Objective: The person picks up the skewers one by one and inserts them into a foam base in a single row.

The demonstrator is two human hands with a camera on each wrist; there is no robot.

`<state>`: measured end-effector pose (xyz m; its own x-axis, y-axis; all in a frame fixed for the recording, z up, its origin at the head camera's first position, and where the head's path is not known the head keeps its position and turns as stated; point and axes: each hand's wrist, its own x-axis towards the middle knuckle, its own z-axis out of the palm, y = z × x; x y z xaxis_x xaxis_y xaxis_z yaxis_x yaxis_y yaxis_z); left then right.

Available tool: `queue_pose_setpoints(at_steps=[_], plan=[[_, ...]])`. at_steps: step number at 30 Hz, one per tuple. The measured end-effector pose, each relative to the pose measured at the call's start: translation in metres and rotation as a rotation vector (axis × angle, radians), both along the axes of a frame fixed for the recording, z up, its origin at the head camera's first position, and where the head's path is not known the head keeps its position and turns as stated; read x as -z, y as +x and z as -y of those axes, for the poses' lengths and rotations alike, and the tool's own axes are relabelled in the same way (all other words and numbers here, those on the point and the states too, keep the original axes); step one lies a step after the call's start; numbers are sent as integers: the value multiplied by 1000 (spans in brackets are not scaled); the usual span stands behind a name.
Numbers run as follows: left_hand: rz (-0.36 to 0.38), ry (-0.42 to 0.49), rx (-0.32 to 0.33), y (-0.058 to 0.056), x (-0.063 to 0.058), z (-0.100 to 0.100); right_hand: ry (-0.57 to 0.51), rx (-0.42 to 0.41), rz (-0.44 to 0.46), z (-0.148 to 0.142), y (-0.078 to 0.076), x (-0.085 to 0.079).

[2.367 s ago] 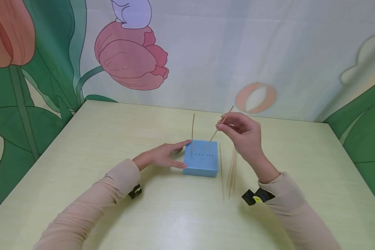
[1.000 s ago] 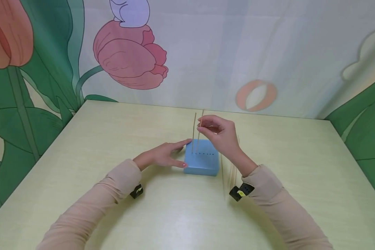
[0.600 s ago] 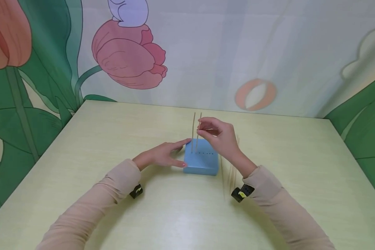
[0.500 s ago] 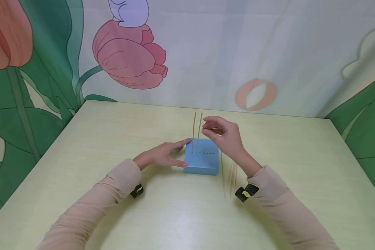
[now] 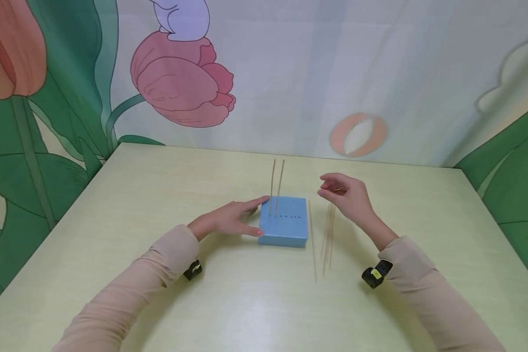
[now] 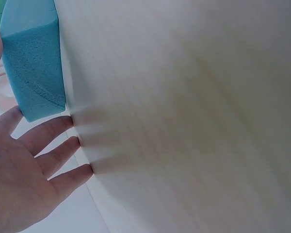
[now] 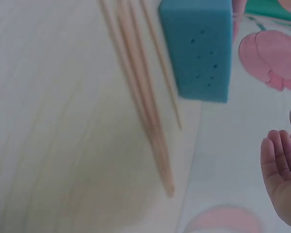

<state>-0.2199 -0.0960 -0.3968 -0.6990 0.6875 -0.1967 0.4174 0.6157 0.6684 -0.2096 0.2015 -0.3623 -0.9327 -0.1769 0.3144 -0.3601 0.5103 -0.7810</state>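
Two thin wooden sticks stand nearly upright in the left end of a row of holes in a blue foam block. My left hand rests against the block's left side, thumb at the near corner and index finger at the far one. In the left wrist view its other fingers are spread, tips down at the table. My right hand is raised right of the block, holding nothing, its fingers loosely bent. Below it lies a loose bunch of sticks, its far end close to the hand in the head view.
A single stick lies along the block's right side, between it and the bunch. All stand on a pale wooden table. Behind the table's far edge hangs a printed curtain with flowers.
My right hand brought a stick over the block, stood it in the hole beside the first stick and let go. It then moved right, away from the block. My left hand stayed put.
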Motion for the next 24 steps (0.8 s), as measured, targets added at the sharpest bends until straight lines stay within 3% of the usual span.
queue_pose_setpoints(at_steps=[12,17,24], plan=[[0,-7,-5,1,-2,0,144,47,154,-36,-14,26],[3,-17,-11,0,-1,0,271,-2,244,-46,-19,35],[-3,-8,-3,0,0,-1,440,-70,282,-54,-23,44]])
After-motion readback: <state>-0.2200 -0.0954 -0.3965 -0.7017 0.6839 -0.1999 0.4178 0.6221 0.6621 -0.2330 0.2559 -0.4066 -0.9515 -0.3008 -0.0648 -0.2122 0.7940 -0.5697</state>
